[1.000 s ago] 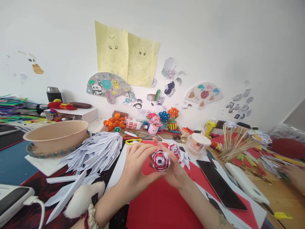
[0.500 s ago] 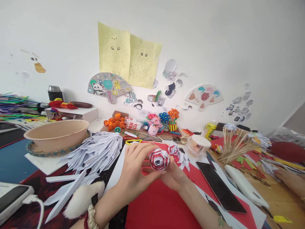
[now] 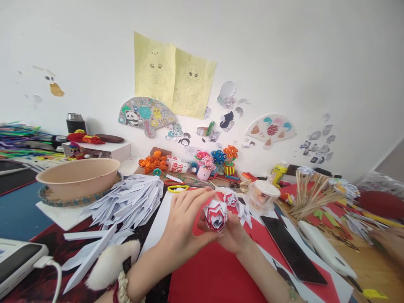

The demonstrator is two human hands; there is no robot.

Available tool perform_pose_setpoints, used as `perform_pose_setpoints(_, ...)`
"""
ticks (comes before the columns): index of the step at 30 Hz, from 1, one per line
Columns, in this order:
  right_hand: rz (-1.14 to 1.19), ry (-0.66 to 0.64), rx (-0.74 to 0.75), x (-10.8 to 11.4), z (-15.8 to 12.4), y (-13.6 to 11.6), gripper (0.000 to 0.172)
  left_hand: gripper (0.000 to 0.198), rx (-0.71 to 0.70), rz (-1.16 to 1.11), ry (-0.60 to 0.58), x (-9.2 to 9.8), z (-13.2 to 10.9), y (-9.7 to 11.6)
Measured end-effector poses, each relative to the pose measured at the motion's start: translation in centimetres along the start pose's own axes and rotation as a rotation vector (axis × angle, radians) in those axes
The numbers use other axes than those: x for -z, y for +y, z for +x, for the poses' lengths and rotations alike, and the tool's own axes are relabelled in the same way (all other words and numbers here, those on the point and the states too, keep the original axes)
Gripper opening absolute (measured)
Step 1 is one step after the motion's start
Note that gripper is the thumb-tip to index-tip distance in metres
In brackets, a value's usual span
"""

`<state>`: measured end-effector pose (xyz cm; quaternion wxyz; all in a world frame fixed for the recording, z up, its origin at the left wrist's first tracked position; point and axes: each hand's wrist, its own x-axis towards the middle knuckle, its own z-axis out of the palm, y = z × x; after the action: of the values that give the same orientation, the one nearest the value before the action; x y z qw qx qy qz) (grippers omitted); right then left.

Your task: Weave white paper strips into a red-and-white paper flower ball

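Observation:
Between my two hands is a red-and-white folded paper flower [image 3: 216,215], its open centre tilted toward me. My left hand [image 3: 186,221] curves around its left side, thumb below and fingers above. From the right, my right hand [image 3: 232,233] closes on it with the thumb near the rim; its other fingers are partly hidden behind the flower. Just behind stands a second red-and-white paper flower [image 3: 232,199], with white folded pieces beside it. Under my hands lies red paper [image 3: 211,269] on the table.
A heap of white folded paper strips [image 3: 129,200] lies left, near a beige basin [image 3: 78,176]. To the right are a black phone [image 3: 293,248], a white power bank [image 3: 326,248], a lidded tub [image 3: 264,193] and wooden sticks [image 3: 311,195]. Another person's hand [image 3: 389,242] is at far right.
The paper flower has tilted in my hands, its centre now lower, and sits slightly further right and down. Both hands stay on it. The other person's hand at right has shifted slightly.

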<state>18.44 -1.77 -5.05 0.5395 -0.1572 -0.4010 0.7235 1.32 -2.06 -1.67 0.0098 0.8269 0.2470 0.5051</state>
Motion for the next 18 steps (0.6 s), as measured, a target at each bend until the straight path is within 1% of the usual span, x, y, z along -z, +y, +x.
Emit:
perform_pose_setpoints(2,0.027,0.005,0.032,-0.1,-0.1,0.0,0.070,0.080,-0.012,-0.031,-0.031,0.2,0.1,0.1)
perform_pose_setpoints(5,0.039,-0.023,0.056,-0.4,0.0,0.0,0.068,0.076,-0.023,-0.068,-0.057,0.4,0.2,0.2)
perform_pose_setpoints(7,0.012,-0.052,0.044,-0.7,0.1,-0.1,0.062,0.070,-0.023,-0.075,-0.032,0.5,0.4,0.3)
perform_pose_setpoints(9,-0.042,-0.109,-0.012,-1.0,0.3,-0.2,0.056,0.062,-0.006,-0.065,0.019,0.4,0.5,0.3)
perform_pose_setpoints(12,-0.118,-0.195,-0.103,-1.2,0.6,-0.3,0.063,0.053,0.062,-0.008,0.090,0.1,0.5,0.0)
perform_pose_setpoints(13,-0.129,-0.203,-0.110,-1.3,0.7,-0.3,0.062,0.052,0.089,0.017,0.103,0.0,0.5,-0.1)
perform_pose_setpoints(16,-0.122,-0.161,-0.074,-1.3,0.8,-0.3,0.049,0.052,0.165,0.069,0.101,-0.4,0.4,-0.7)
perform_pose_setpoints(18,-0.091,-0.111,-0.063,-1.2,0.9,-0.2,0.044,0.056,0.202,0.068,0.079,-0.6,0.4,-0.9)
